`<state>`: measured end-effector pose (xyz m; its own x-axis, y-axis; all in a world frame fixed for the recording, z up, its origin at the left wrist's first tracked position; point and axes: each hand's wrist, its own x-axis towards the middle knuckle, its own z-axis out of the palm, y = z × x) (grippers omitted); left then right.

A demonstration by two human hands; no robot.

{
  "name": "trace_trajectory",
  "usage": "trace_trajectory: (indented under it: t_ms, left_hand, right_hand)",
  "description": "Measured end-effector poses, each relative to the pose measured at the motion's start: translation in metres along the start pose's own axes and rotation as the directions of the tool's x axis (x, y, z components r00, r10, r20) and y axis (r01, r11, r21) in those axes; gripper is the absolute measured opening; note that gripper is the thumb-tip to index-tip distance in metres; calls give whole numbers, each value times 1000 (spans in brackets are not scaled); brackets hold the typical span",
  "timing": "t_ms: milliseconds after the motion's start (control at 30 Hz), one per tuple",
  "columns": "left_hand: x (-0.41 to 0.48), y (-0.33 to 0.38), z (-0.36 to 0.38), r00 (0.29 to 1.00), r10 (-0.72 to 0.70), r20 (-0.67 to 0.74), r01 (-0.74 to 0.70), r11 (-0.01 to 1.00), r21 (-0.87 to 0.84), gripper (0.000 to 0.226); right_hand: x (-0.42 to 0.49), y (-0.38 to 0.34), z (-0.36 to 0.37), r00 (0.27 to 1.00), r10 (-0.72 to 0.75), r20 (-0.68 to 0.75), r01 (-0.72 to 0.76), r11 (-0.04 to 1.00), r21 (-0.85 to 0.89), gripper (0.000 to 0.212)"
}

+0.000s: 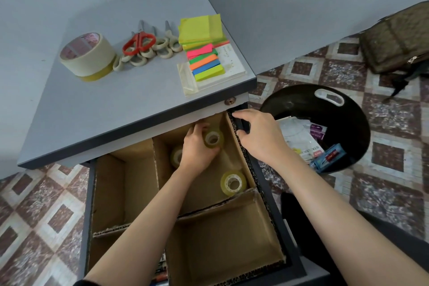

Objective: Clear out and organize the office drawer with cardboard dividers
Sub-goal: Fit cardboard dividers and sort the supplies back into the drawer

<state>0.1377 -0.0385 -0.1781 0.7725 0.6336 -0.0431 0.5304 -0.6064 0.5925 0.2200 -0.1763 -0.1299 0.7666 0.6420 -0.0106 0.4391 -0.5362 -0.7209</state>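
Down in the drawer [270, 193], holding a tape roll [213, 139] with the left hand [197, 150], gripping the drawer's side with the right hand [257, 134], near two more rolls [233, 183].

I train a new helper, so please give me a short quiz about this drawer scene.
1. True or false: the left hand grips a clear tape roll inside the drawer.
2. What does the right hand hold? A) a pen B) the drawer's right wall C) a stapler
3. Fill in: one pair of scissors on the desk has ____ handles.
Key: 1 true; 2 B; 3 red.
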Motion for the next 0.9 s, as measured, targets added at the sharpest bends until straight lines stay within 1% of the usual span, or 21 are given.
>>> trace_trajectory:
  t_ms: [267,400,467,533,600,633,700,800,900]
  left_hand:
    - [-5,-2,-2,999,18,31,-18,1000,18,63]
    - [-23,4,-23,997,68,23,-68,998,16,54]
    - [-40,6,-43,994,107,31,-108,994,24,45]
    - [-58,5,-65,989,144,43,-145,989,27,38]
    - [-74,2,-87,984,169,51,-171,985,32,29]
    - [-80,0,-100,983,177,46,-179,983,40,25]
    - [-88,-2,-124,983,181,17,-182,983,33,18]
    - [-89,-9,-158,989,141,-48,-141,990,4,9]
    - [-71,-19,-187,982,105,-155,-106,994,-4,5]
  right_hand:
    - [2,0,1,1000,-5,-20,5,1000,-15,41]
    - [4,1,2,998,-4,-57,4,1000,-9,37]
    - [4,-1,5,992,-27,-120,26,1000,-3,30]
    - [0,-6,6,978,-69,-195,75,997,20,18]
    - [-9,-13,6,964,-120,-236,134,990,44,6]
    - [-15,-19,6,959,-145,-242,162,985,52,5]
    - [-26,-30,5,960,-178,-217,196,979,63,6]
    - [-31,-56,5,960,-236,-153,248,966,67,7]
    - [-26,-88,-2,948,-304,-90,311,948,70,6]
